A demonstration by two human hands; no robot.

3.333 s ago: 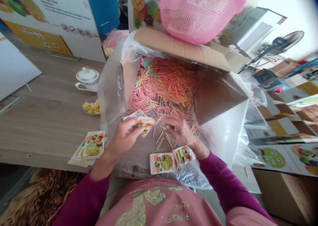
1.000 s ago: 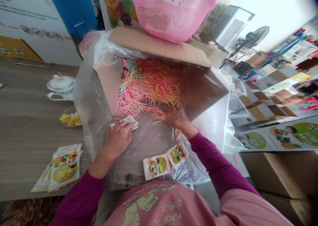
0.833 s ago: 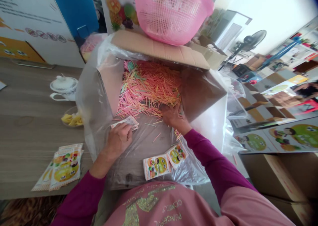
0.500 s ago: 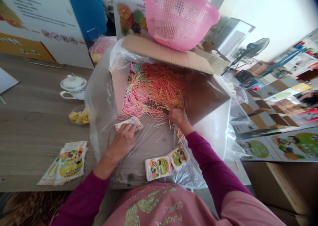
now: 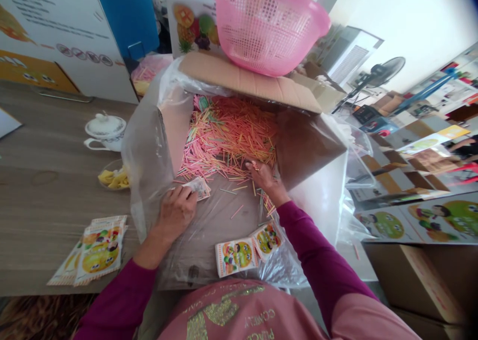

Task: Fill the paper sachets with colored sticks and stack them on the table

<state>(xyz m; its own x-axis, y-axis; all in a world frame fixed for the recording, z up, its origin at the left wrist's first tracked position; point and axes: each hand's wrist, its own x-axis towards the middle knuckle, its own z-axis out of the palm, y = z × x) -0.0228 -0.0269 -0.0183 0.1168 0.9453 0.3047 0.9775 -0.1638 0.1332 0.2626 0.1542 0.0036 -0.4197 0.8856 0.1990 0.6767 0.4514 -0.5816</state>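
A cardboard box [image 5: 306, 146] lined with clear plastic lies open on its side, full of thin pink, orange and yellow sticks [image 5: 231, 131]. My right hand [image 5: 263, 176] rests at the near edge of that pile, fingers curled down among the sticks. My left hand [image 5: 175, 210] lies on the plastic sheet, its fingers closed on a small printed packet [image 5: 199, 186]. Two more printed packets [image 5: 246, 250] lie on the plastic near my body. Several loose sticks lie scattered between my hands.
A pink mesh basket [image 5: 267, 24] sits on the box's top flap. On the wooden table [image 5: 45, 190] to the left are a stack of printed packets [image 5: 97, 250], a white lidded cup [image 5: 104, 131] and a small dish of yellow bits [image 5: 114, 176]. Cartons stand at right.
My left hand has lowered the packet from mid-air onto the plastic sheet. My right hand has reached forward from the loose sticks to the edge of the pile.
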